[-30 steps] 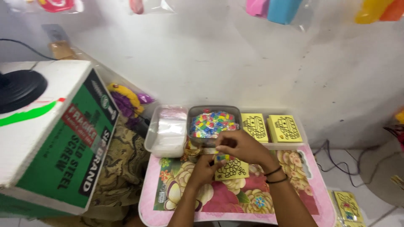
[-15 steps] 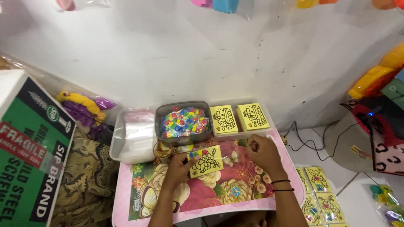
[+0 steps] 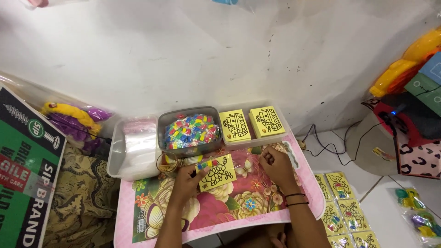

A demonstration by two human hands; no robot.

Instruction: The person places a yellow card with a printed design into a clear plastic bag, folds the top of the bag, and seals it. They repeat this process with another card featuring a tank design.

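On the low pink floral table [image 3: 151, 206], I work seated against a white wall. A green cardboard box [image 3: 23, 183] stands at far left. At the table's back edge sit, from left to right, a clear tub of plastic bags [image 3: 131, 147], a grey tub of small coloured pieces [image 3: 189, 131], and a tray holding two stacks of yellow outline cards [image 3: 250, 121]. Finished cards in sleeves [image 3: 344, 206] lie on the floor tiles to my right.

My left hand [image 3: 186, 181] grasps a yellow card [image 3: 216, 172] by its left end, thumb on top, fingers beneath. The card is held just above the tabletop, near the middle, in front of the grey tub. My right hand [image 3: 275, 165] is clenched loosely, apart from the card; whether it encloses anything I cannot tell.

Risk assessment: the card is pinched at one end only, so the free end may sag or twist, and in my judgement the row of small coloured pieces along its upper edge could slide off. A bump against the grey tub could spill its contents.

Orientation: the card's long axis runs left to right, tilted slightly up toward the right; its printed face points upward.
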